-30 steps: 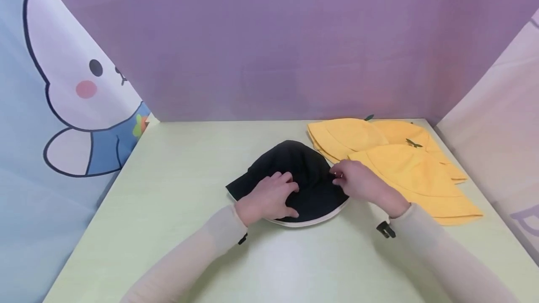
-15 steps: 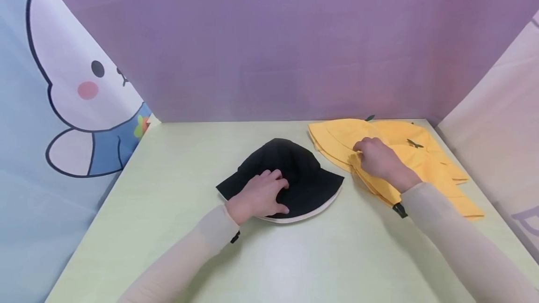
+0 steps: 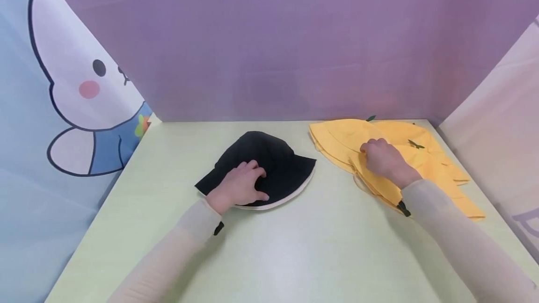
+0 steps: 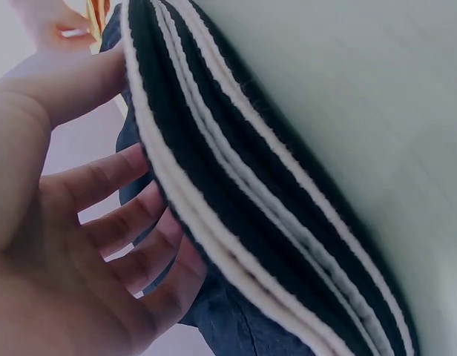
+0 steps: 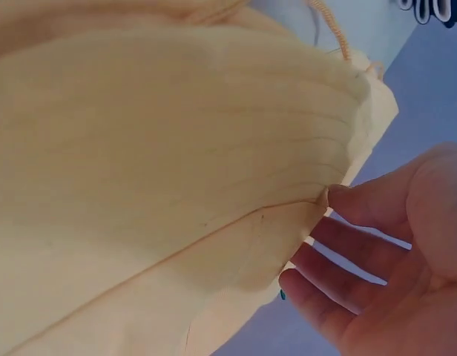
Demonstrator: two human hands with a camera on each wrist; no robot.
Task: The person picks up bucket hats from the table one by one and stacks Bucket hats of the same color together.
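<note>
A black bucket hat (image 3: 275, 169) with white-trimmed edges lies flattened left of centre on the table. My left hand (image 3: 237, 186) rests on its near side with the fingers spread. Several white-edged brim layers (image 4: 236, 170) show in the left wrist view; whether they belong to one hat or more I cannot tell. My right hand (image 3: 385, 160) pinches the left edge of the front yellow bucket hat (image 3: 435, 186) between thumb and fingers. In the right wrist view, the thumb (image 5: 369, 200) presses on the yellow cloth (image 5: 176, 148), and a cord hangs above.
More flattened yellow hats (image 3: 341, 134) with green leaf tips lie behind the pinched one, at the table's back right. A purple cloth wall (image 3: 269, 50) closes the back. Printed cloth (image 3: 84, 106) hangs at the left side. The pale table (image 3: 286, 256) extends toward the front.
My left hand has slid the black hat to the left. My right hand has left the black hat's right side, moved right and taken hold of the front yellow hat's edge.
</note>
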